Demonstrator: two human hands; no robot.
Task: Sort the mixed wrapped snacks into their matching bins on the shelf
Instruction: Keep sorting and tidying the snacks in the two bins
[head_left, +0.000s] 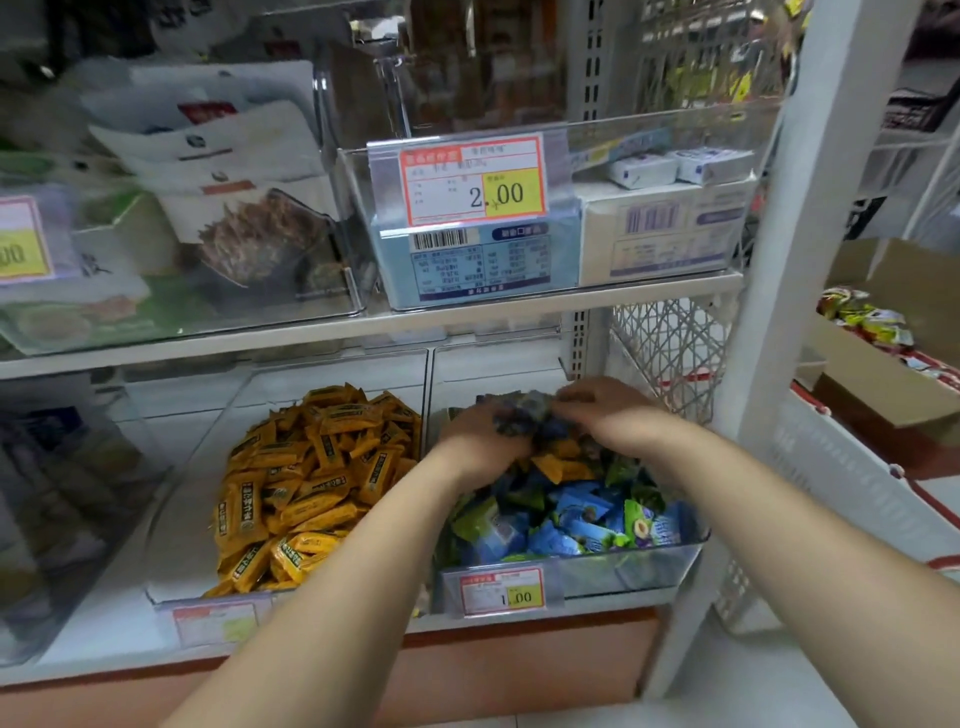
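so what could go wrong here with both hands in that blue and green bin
1. The handful of wrappers bunched between the left hand and right hand looks loose; pieces could drop back unsorted.
2. The orange packets just under the hands may get buried and missed.

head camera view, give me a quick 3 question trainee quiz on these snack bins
1. True or false: the left hand and right hand are both in the right bin.
2. The right bin's price tag reads: A 1.00, B 2.00, C 5.00.
3. Fill in: the stray snacks among the blue and green snacks are ___.
Key: 1 true; 2 A; 3 yellow.
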